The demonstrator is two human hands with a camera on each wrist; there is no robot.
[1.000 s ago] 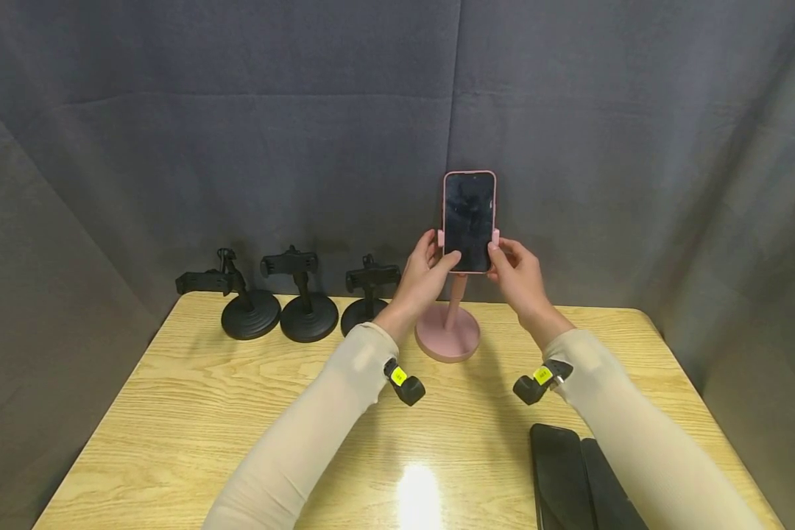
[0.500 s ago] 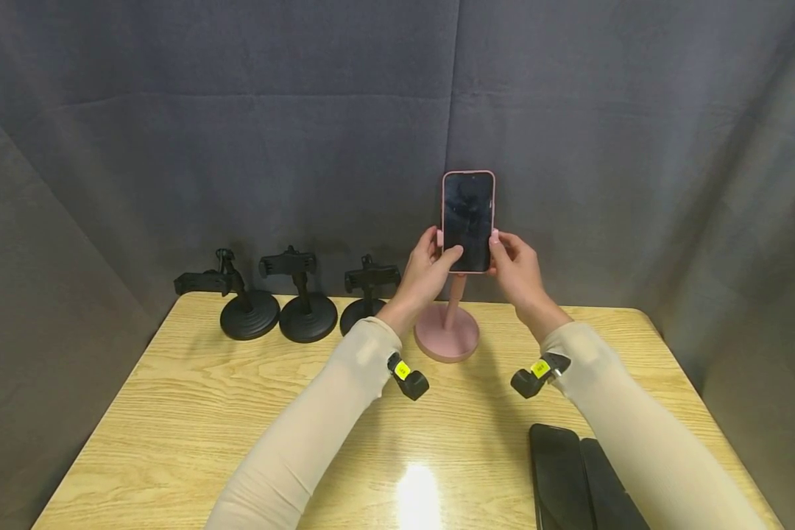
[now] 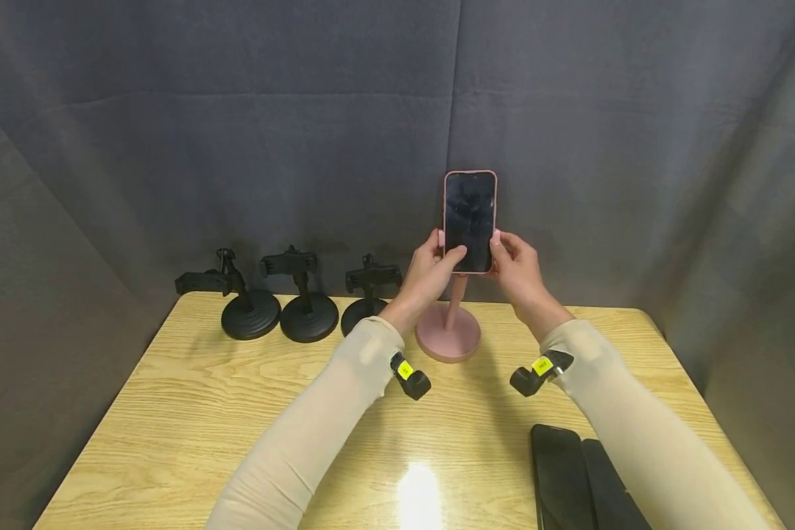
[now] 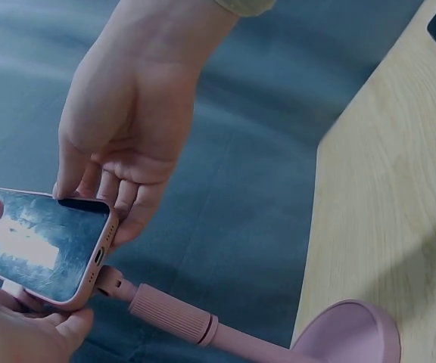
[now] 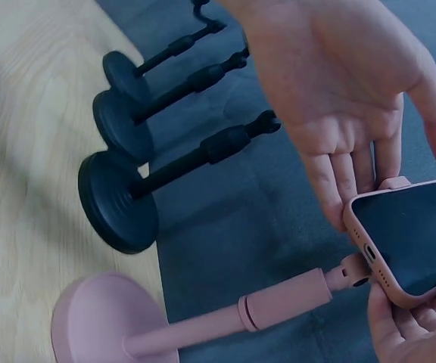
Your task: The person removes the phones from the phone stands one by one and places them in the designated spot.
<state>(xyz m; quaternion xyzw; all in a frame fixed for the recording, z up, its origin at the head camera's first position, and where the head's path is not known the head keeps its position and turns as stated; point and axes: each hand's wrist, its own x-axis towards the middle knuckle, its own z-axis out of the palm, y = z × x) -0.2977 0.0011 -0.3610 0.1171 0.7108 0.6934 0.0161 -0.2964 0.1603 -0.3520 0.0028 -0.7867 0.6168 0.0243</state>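
Observation:
A smartphone (image 3: 470,213) in a pink case stands upright, dark screen facing me, in the clamp of a pink phone stand (image 3: 447,335). My left hand (image 3: 425,278) holds its left side, fingers behind the clamp and thumb over the lower screen; whether the thumb touches the glass I cannot tell. My right hand (image 3: 522,274) grips the opposite side, thumb at the edge by the clamp arm (image 3: 495,236). From the left wrist, the stand's ribbed pole (image 4: 174,314) shows below the phone's charging port (image 4: 99,255). The clamp's back is hidden.
Three black phone stands (image 3: 309,318) line the table's back left. Two dark flat phone-like slabs (image 3: 559,471) lie at the front right, one partly under my right sleeve (image 3: 642,434). A grey curtain (image 3: 271,147) hangs behind the wooden table (image 3: 238,397).
My left thumb has slid slightly right over the screen. The right thumb has shifted a little up and outward along the phone's edge. Phone and stand stay in place.

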